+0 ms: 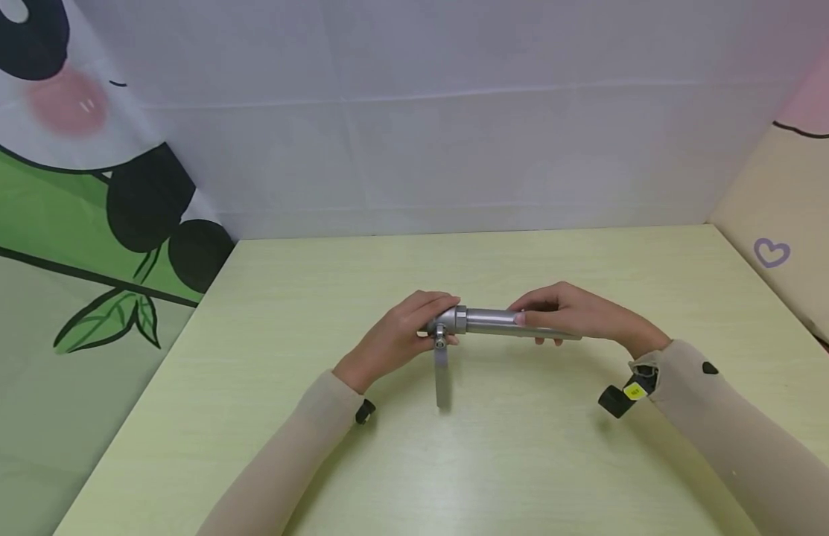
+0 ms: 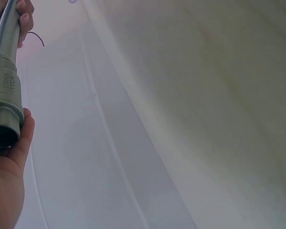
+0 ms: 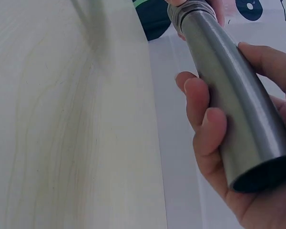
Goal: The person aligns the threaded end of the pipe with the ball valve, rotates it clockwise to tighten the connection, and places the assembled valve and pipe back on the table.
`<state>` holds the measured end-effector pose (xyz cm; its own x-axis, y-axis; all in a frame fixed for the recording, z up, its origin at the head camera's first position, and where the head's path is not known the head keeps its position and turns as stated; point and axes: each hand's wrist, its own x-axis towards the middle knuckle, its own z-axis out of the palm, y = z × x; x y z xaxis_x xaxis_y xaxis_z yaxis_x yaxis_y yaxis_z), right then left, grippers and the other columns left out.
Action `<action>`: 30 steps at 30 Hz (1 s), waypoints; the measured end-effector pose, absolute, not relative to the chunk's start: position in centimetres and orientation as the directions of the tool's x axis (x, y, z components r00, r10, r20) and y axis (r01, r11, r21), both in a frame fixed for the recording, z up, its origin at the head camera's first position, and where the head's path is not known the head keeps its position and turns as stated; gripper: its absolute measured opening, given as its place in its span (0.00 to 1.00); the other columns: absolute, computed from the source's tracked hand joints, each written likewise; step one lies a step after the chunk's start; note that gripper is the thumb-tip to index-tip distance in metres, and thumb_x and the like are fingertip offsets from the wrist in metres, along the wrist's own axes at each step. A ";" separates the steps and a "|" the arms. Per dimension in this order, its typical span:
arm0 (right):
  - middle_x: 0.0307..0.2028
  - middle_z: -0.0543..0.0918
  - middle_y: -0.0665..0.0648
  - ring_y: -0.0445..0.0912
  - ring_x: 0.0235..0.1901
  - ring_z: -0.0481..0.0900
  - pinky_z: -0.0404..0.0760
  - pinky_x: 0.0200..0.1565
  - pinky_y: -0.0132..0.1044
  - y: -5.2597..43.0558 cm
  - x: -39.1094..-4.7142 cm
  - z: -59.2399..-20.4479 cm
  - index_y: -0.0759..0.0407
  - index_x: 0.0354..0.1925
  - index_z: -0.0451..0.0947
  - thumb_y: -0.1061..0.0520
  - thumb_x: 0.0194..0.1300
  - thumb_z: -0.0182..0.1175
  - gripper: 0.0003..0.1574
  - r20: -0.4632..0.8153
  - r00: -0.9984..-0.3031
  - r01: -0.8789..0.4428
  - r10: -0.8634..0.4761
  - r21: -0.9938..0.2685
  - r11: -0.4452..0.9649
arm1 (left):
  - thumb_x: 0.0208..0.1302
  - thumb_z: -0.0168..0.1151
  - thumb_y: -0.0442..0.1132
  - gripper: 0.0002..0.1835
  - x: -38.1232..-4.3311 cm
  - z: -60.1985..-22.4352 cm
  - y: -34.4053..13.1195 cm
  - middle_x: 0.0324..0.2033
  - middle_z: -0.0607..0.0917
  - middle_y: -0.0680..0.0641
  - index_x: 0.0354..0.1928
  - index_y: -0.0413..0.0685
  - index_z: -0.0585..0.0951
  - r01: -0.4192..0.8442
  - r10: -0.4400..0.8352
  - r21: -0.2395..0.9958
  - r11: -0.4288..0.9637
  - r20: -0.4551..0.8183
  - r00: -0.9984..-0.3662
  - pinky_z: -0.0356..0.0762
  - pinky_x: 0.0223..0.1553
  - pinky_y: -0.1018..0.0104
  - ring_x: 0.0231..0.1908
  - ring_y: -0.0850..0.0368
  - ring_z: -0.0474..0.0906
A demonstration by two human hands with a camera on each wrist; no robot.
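Note:
Both hands hold up a metal assembly above the table. My left hand grips a silver ball valve, whose flat lever handle points down toward the near side. A smooth steel pipe meets the valve's hexagonal end and runs to the right. Around the pipe's right part curl the fingers of my right hand. In the left wrist view the valve body shows raised lettering and an open threaded end. The pipe has an open hollow end in the right wrist view. How deep it sits in the valve is hidden.
The pale wood table extends below the hands. A light cloth wall rises behind it, with a green and black cartoon print at the left. A cream panel borders the right side.

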<state>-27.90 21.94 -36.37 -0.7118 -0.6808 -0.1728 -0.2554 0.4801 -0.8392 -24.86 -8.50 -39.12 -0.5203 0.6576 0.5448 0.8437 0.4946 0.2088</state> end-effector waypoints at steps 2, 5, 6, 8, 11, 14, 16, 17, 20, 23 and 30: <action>0.37 0.82 0.59 0.58 0.30 0.79 0.81 0.24 0.42 21.9 -27.9 -36.4 0.58 0.56 0.77 0.50 0.70 0.56 0.20 -0.169 -0.714 -0.264 -0.679 -0.833 0.486 | 0.53 0.73 0.42 0.31 -24.9 -39.2 -8.5 0.52 0.80 0.46 0.60 0.43 0.75 0.847 0.659 0.206 0.490 0.548 -0.515 0.77 0.56 0.73 0.52 0.55 0.78; 0.39 0.81 0.58 0.57 0.28 0.79 0.80 0.23 0.42 21.8 -27.8 -36.5 0.55 0.56 0.76 0.49 0.68 0.60 0.22 -0.159 -0.711 -0.285 -0.685 -0.825 0.488 | 0.52 0.74 0.41 0.32 -24.8 -39.2 -8.5 0.52 0.80 0.46 0.59 0.43 0.76 0.850 0.659 0.204 0.485 0.554 -0.509 0.77 0.56 0.73 0.52 0.55 0.78; 0.40 0.80 0.58 0.57 0.28 0.79 0.80 0.23 0.42 21.8 -27.7 -36.5 0.53 0.57 0.76 0.49 0.66 0.62 0.22 -0.155 -0.708 -0.291 -0.689 -0.825 0.485 | 0.51 0.74 0.41 0.32 -24.8 -39.2 -8.5 0.52 0.80 0.46 0.59 0.43 0.76 0.850 0.659 0.202 0.486 0.554 -0.508 0.77 0.56 0.73 0.52 0.55 0.78; 0.43 0.78 0.57 0.56 0.28 0.79 0.79 0.22 0.42 21.6 -27.7 -36.6 0.50 0.57 0.74 0.49 0.62 0.66 0.25 -0.147 -0.704 -0.304 -0.695 -0.822 0.481 | 0.51 0.74 0.41 0.32 -24.8 -39.2 -8.5 0.52 0.80 0.46 0.59 0.43 0.76 0.848 0.658 0.200 0.490 0.553 -0.511 0.77 0.56 0.73 0.52 0.55 0.78; 0.45 0.75 0.57 0.52 0.28 0.79 0.78 0.23 0.41 21.5 -27.6 -36.7 0.47 0.55 0.72 0.51 0.57 0.71 0.29 -0.134 -0.705 -0.315 -0.696 -0.821 0.476 | 0.51 0.74 0.41 0.31 -24.8 -39.2 -8.5 0.51 0.80 0.46 0.59 0.43 0.76 0.845 0.658 0.199 0.496 0.548 -0.516 0.77 0.56 0.73 0.52 0.55 0.78; 0.45 0.74 0.58 0.49 0.30 0.79 0.80 0.28 0.39 21.4 -27.5 -36.8 0.49 0.53 0.70 0.54 0.53 0.73 0.31 -0.110 -0.710 -0.332 -0.696 -0.819 0.469 | 0.52 0.74 0.42 0.31 -24.8 -39.2 -8.5 0.52 0.80 0.47 0.59 0.43 0.76 0.845 0.659 0.199 0.497 0.547 -0.516 0.77 0.56 0.73 0.52 0.55 0.78; 0.44 0.75 0.58 0.49 0.32 0.79 0.80 0.32 0.39 21.4 -27.4 -36.9 0.50 0.52 0.70 0.55 0.52 0.74 0.31 -0.095 -0.710 -0.343 -0.698 -0.819 0.460 | 0.52 0.74 0.42 0.32 -24.8 -39.3 -8.6 0.51 0.80 0.46 0.59 0.43 0.76 0.846 0.660 0.198 0.494 0.549 -0.514 0.77 0.56 0.73 0.52 0.55 0.78; 0.44 0.76 0.58 0.49 0.34 0.79 0.80 0.34 0.39 21.3 -27.4 -37.0 0.51 0.51 0.70 0.55 0.52 0.74 0.31 -0.087 -0.708 -0.351 -0.701 -0.818 0.456 | 0.52 0.74 0.41 0.32 -24.8 -39.3 -8.6 0.52 0.80 0.46 0.59 0.43 0.76 0.848 0.660 0.197 0.493 0.550 -0.512 0.77 0.56 0.73 0.52 0.55 0.78; 0.45 0.79 0.57 0.49 0.35 0.80 0.81 0.37 0.38 21.3 -27.4 -37.1 0.53 0.48 0.70 0.55 0.53 0.74 0.28 -0.056 -0.702 -0.380 -0.710 -0.814 0.439 | 0.51 0.74 0.41 0.32 -24.8 -39.4 -8.6 0.51 0.80 0.46 0.60 0.43 0.76 0.850 0.660 0.196 0.488 0.554 -0.507 0.76 0.56 0.73 0.52 0.55 0.78; 0.46 0.80 0.55 0.48 0.36 0.80 0.81 0.37 0.35 21.3 -27.4 -37.3 0.53 0.45 0.71 0.55 0.53 0.74 0.25 0.000 -0.698 -0.430 -0.716 -0.800 0.419 | 0.51 0.74 0.41 0.32 -24.9 -39.5 -8.6 0.51 0.80 0.46 0.59 0.43 0.76 0.852 0.660 0.197 0.485 0.556 -0.504 0.76 0.56 0.74 0.52 0.55 0.78; 0.41 0.82 0.51 0.45 0.35 0.80 0.82 0.37 0.33 21.4 -27.4 -37.2 0.50 0.45 0.76 0.53 0.53 0.74 0.22 0.071 -0.718 -0.485 -0.692 -0.765 0.424 | 0.51 0.74 0.41 0.31 -24.9 -39.5 -8.5 0.52 0.80 0.46 0.59 0.41 0.76 0.844 0.657 0.203 0.496 0.547 -0.518 0.77 0.56 0.72 0.52 0.54 0.78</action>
<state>-27.38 21.38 -37.22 -0.7181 -0.6924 0.0710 -0.4849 0.4245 -0.7646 -24.90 -8.52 -39.49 -0.5184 0.6570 0.5474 0.8439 0.4964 0.2034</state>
